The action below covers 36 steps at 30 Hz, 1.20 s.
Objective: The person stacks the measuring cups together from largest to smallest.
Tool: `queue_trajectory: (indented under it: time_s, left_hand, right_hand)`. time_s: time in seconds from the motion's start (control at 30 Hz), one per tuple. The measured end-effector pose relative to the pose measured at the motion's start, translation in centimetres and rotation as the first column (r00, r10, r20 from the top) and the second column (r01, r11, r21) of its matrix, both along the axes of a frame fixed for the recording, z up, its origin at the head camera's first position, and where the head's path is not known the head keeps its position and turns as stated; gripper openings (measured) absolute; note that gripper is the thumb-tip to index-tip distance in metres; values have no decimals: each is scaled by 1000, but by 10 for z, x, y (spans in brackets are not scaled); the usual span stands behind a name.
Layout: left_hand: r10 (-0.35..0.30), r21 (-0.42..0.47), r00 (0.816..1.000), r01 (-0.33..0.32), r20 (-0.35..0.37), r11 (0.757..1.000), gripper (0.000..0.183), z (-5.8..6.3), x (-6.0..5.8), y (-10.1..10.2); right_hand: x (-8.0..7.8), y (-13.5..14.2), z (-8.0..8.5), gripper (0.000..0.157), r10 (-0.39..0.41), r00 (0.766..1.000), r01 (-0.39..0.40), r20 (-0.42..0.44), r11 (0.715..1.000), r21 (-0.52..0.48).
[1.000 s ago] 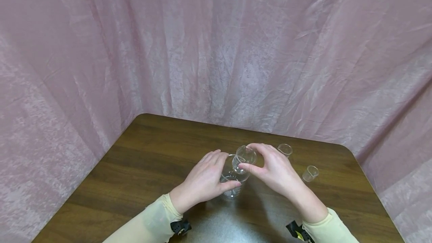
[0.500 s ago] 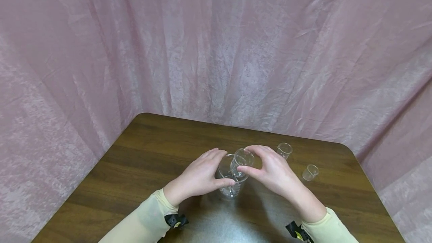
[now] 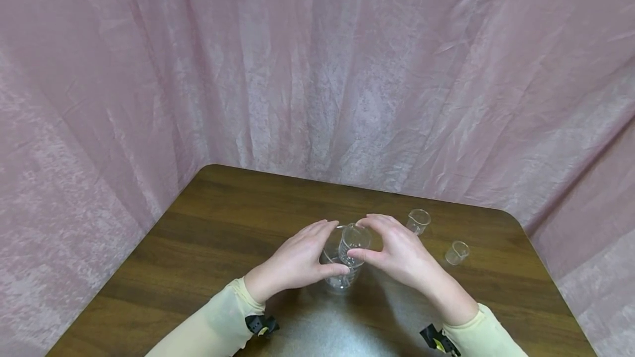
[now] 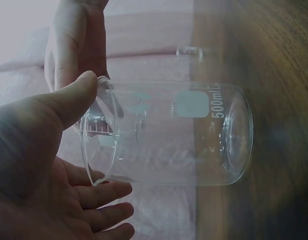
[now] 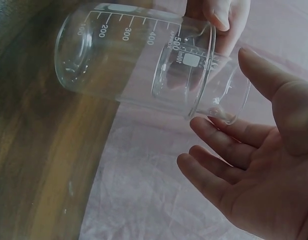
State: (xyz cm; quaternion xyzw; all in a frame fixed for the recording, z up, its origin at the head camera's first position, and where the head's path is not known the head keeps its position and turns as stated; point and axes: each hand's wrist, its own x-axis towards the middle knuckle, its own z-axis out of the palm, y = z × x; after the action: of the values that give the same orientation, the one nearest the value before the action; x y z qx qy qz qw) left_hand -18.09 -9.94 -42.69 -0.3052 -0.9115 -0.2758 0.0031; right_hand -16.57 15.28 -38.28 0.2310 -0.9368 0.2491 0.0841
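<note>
A large clear glass beaker (image 3: 338, 283), marked 500 ml in the left wrist view, stands upright on the wooden table. My left hand (image 3: 299, 262) holds it near the rim, thumb on the near side and fingers round the far side. Between thumb and fingertips, my right hand (image 3: 399, 249) grips a smaller glass beaker (image 3: 355, 238) by its upper edge. In the right wrist view, the smaller beaker's lower part is inside the large beaker (image 5: 124, 55), while its rim (image 5: 243, 102) sticks out past the large one's mouth.
Two smaller glass beakers stand to the right on the table (image 3: 238, 203): one beaker (image 3: 419, 221) behind the right hand, and a tinier beaker (image 3: 456, 253) farther right. Pink curtains (image 3: 317, 70) hang around the table's far and side edges.
My right hand has lowered the smaller beaker into the large beaker's mouth, shifting slightly left. My left hand and the large beaker moved a little left, then slightly back.
</note>
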Motion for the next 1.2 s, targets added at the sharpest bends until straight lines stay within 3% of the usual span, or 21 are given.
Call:
queue_trajectory:
  time_s: [0.9, 1.2]
  left_hand:
    - [12, -17, 1000, -12, 2, 1000, 99, 0, 3, 4]
    - [2, -21, 1000, -3, -31, 1000, 93, 0, 4, 4]
  right_hand:
    - [-3, -7, 1, 61, 44, 997, -49, 60, 996, 81]
    - [-5, -9, -3, 58, 44, 996, -51, 76, 994, 100]
